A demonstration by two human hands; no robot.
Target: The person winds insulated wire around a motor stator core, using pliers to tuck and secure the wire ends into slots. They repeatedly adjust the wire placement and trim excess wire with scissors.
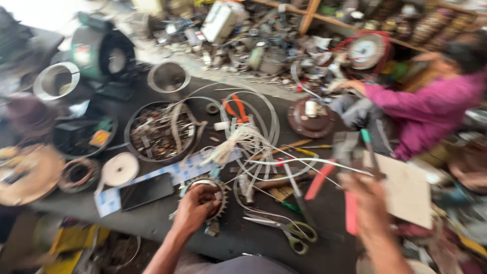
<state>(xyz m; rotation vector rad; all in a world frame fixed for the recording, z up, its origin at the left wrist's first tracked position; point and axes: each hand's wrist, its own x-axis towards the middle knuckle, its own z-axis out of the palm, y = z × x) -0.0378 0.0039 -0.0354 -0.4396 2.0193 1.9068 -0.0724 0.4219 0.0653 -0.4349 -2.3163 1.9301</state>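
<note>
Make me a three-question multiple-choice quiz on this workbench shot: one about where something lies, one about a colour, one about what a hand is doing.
1. Where do the scissors lie?
A. At the near table edge, between the two hands
B. Inside the round tray of scrap
C. On the phone

2. What colour are the handles of the pliers in the right hand?
A. Blue
B. Red
C. White

3. What is the left hand doing?
A. Hanging free
B. Gripping the scissors
C. Resting on a toothed metal ring

Answers: 1 A, they sit near the table's front edge; 2 B, both handles look red, though blurred; 3 C, the fingers curl over the ring.
</note>
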